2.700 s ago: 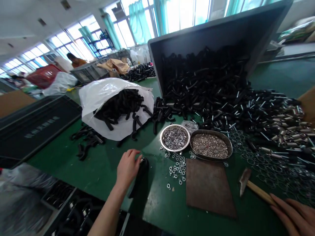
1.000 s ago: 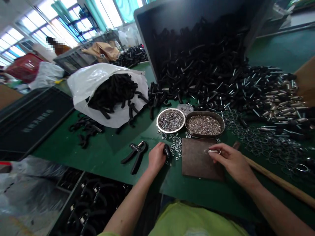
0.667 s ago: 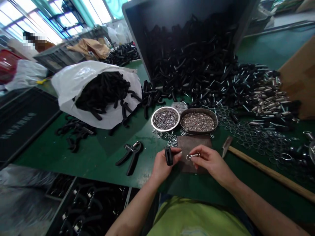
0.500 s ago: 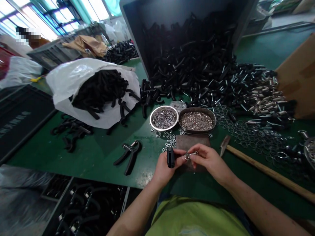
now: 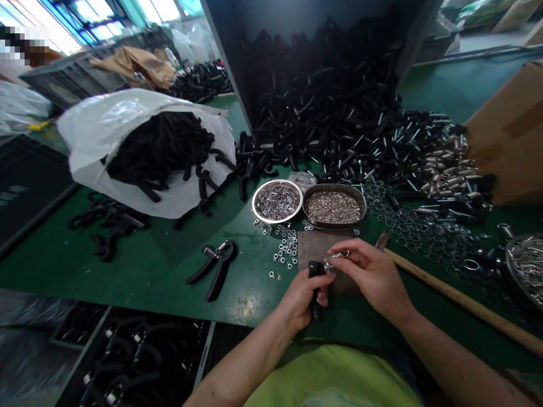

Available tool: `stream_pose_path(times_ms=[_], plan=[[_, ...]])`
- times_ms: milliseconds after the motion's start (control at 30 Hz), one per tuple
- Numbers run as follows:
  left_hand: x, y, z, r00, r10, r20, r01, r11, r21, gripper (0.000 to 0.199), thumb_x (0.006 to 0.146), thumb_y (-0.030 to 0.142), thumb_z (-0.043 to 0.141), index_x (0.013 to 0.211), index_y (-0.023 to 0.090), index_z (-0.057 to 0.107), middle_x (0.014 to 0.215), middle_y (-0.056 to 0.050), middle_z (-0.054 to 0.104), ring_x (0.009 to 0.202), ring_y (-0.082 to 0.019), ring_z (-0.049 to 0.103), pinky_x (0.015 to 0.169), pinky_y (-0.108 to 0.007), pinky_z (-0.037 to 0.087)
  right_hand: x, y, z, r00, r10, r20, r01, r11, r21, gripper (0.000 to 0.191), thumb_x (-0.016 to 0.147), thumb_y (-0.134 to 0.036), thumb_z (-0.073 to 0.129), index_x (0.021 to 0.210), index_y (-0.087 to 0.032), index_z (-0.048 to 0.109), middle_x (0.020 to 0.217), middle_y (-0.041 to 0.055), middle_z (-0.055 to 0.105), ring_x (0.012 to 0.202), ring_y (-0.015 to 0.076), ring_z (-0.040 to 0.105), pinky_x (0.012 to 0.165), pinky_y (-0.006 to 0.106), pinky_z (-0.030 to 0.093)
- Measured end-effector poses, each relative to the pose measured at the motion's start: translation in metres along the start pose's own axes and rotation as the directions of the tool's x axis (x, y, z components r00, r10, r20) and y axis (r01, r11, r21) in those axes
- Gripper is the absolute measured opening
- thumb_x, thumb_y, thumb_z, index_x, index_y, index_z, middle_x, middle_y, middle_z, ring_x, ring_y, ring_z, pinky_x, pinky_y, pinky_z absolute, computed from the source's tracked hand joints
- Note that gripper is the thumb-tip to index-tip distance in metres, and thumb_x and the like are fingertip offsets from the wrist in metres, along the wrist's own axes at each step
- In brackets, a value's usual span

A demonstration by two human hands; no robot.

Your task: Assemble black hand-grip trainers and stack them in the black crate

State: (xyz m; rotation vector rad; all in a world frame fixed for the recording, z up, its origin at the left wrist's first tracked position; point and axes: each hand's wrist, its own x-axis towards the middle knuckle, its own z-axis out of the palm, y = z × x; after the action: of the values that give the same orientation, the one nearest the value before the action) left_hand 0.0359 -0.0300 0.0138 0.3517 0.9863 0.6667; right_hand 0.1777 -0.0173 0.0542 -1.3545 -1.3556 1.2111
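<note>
The spring is hanging above the plate, just beside the upper end of the handle. The right hand is pinching the spring, fingertips nearly together; the left hand is wrapping tightly round the handle. The handle is no longer pointing end-on but running lengthwise, seemingly bringing these 2 parts into line over the desk.

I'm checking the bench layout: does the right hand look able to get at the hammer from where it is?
Probably yes: the hammer lies close beside the right hand, most of it uncovered, though that hand would first have to free itself of the spring.
</note>
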Motion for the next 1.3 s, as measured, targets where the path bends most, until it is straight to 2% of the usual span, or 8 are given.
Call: stream_pose_path(times_ms=[200,400,500,633,800,933,1100,1300], plan=[[0.005,-0.005,0.011,0.994,0.088,0.057,-0.089,0.996,0.013,0.028,0.061,0.024,0.072,0.065,0.016,0.046,0.050,0.008,0.036,0.043,-0.003,0.030,0.043,-0.016,0.023,-0.008,0.004,0.004,0.963,-0.269,0.012,0.263,0.929,-0.259,0.011,0.083,-0.020,0.056,0.088,-0.024,0.066,0.090,0.0029,0.068,0.088,0.0195,0.063,0.080,0.033,0.049],[-0.003,0.003,0.017,0.991,0.115,0.073,-0.136,0.855,0.501,0.034,0.063,0.039,0.073,0.080,0.017,0.053,0.056,0.007,0.043,0.046,-0.006,0.035,0.041,-0.019,0.024,0.000,0.017,-0.004,0.999,-0.034,-0.018,0.031,0.991,-0.132,0.011,0.080,-0.026,0.060,0.089,-0.021,0.063,0.086,0.0023,0.068,0.080,0.0181,0.064,0.073,0.030,0.050],[-0.009,0.007,0.014,0.987,0.041,0.157,-0.124,0.815,0.566,0.036,0.063,0.041,0.073,0.081,0.017,0.054,0.059,0.006,0.044,0.047,-0.005,0.035,0.042,-0.019,0.025,0.016,0.031,-0.032,0.995,0.045,0.086,-0.030,0.985,-0.167,0.020,0.084,-0.034,0.054,0.093,-0.020,0.064,0.082,0.0023,0.068,0.075,0.0173,0.064,0.067,0.029,0.050],[-0.011,0.001,0.005,0.967,-0.035,0.251,-0.080,0.898,0.432,0.037,0.068,0.044,0.070,0.084,0.018,0.049,0.055,0.008,0.042,0.044,-0.005,0.034,0.042,-0.019,0.024,0.046,0.059,-0.093,0.965,-0.091,-0.245,-0.094,0.754,-0.650,0.018,0.083,-0.031,0.052,0.083,-0.019,0.066,0.083,0.0059,0.063,0.082,0.0211,0.058,0.074,0.035,0.045],[-0.007,-0.001,-0.001,0.975,0.097,0.201,-0.174,0.894,0.413,0.032,0.073,0.043,0.066,0.082,0.018,0.049,0.058,0.006,0.047,0.048,-0.006,0.040,0.046,-0.019,0.030,0.068,0.082,-0.136,0.945,-0.125,-0.303,-0.142,0.677,-0.722,0.010,0.074,-0.024,0.058,0.067,-0.018,0.061,0.083,0.0098,0.057,0.091,0.0281,0.053,0.078,0.042,0.041],[-0.002,0.006,0.003,0.980,0.165,0.109,-0.195,0.902,0.385,0.037,0.071,0.047,0.068,0.086,0.015,0.058,0.069,0.001,0.051,0.060,-0.009,0.047,0.051,-0.020,0.036,0.060,0.069,-0.118,0.951,-0.140,-0.276,-0.084,0.742,-0.665,0.010,0.080,-0.027,0.052,0.077,-0.018,0.056,0.092,0.0092,0.060,0.089,0.0236,0.055,0.078,0.038,0.043],[0.006,0.009,0.014,0.993,0.040,0.109,-0.056,0.989,0.140,0.050,0.077,0.063,0.054,0.088,0.014,0.056,0.064,0.004,0.041,0.051,-0.006,0.035,0.045,-0.017,0.026,0.019,0.029,-0.055,1.000,-0.029,0.008,0.030,0.989,-0.144,0.015,0.090,-0.036,0.043,0.088,-0.021,0.047,0.069,-0.0015,0.057,0.059,0.0131,0.054,0.055,0.025,0.043],[0.007,0.002,0.025,0.990,0.009,0.143,-0.026,0.993,0.114,0.053,0.078,0.068,0.047,0.081,0.015,0.051,0.068,0.002,0.042,0.055,-0.006,0.036,0.045,-0.015,0.026,-0.009,0.015,-0.010,0.992,0.035,0.119,-0.006,0.973,-0.232,0.010,0.091,-0.029,0.043,0.096,-0.021,0.047,0.063,-0.0021,0.061,0.058,0.0147,0.061,0.055,0.024,0.043]])
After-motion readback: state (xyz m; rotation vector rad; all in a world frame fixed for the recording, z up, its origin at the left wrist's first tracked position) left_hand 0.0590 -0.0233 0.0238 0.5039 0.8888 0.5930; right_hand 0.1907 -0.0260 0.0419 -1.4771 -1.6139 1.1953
